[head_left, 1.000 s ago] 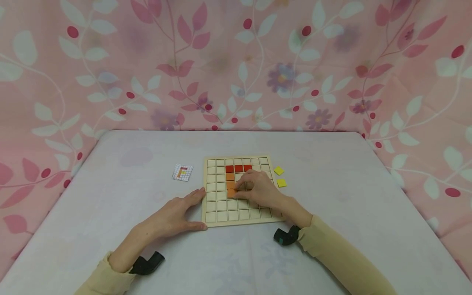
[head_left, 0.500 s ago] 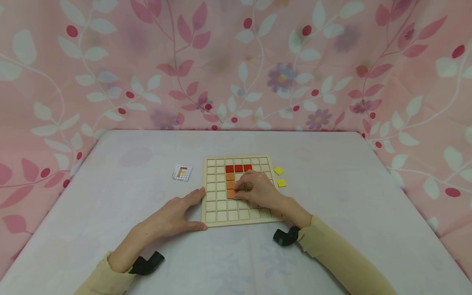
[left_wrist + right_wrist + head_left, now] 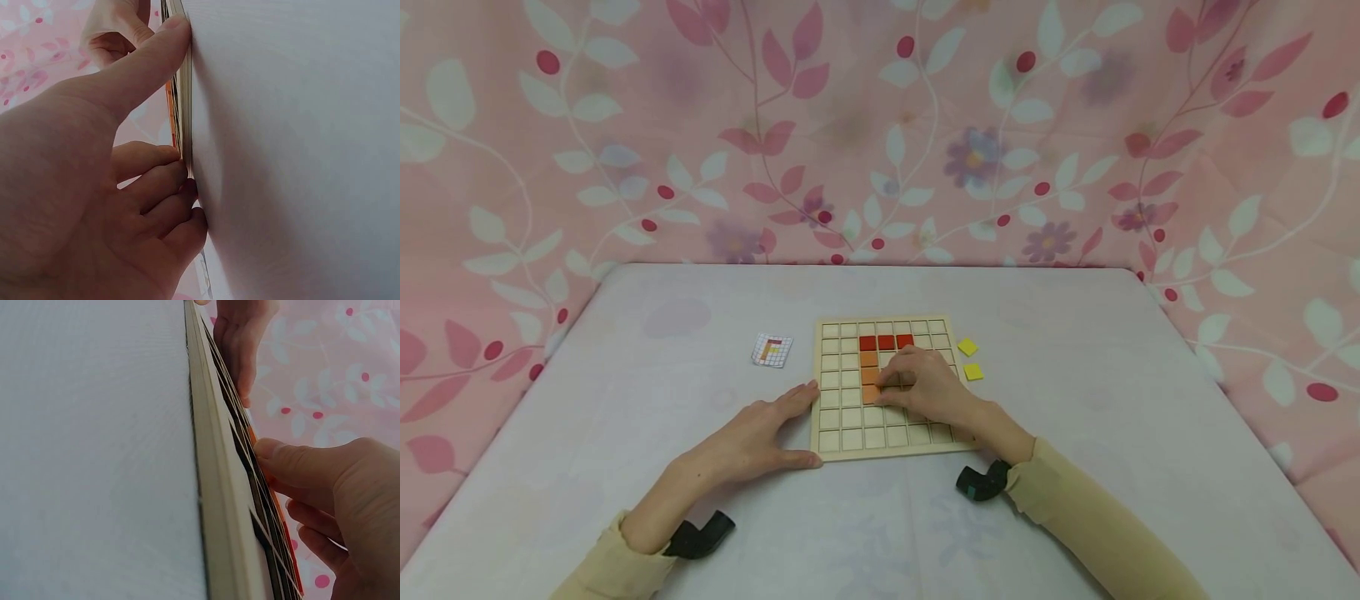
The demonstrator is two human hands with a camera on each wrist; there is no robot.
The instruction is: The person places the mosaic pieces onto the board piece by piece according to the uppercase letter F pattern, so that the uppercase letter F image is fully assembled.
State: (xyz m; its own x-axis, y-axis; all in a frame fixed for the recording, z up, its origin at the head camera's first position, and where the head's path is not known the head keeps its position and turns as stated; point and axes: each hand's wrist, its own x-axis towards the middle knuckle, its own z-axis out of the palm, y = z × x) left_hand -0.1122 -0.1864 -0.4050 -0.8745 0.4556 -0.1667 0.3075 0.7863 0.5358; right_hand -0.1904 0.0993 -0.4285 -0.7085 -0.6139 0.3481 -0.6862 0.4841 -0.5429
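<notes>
A pale wooden grid board lies flat on the table. Three red tiles form a row near its far edge, and an orange column runs down from the leftmost one. At the lowest orange tile, thumb and index finger of my right hand pinch its right side; the tile appears to sit in its square. My left hand rests against the board's left edge, thumb and fingers spread apart. In the right wrist view the right thumb touches the orange. My right palm hides several grid squares.
Two yellow tiles, one farther and one nearer, lie right of the board. A small gridded card with a coloured F pattern lies on its left. Pale cloth covers the table; floral fabric hangs behind.
</notes>
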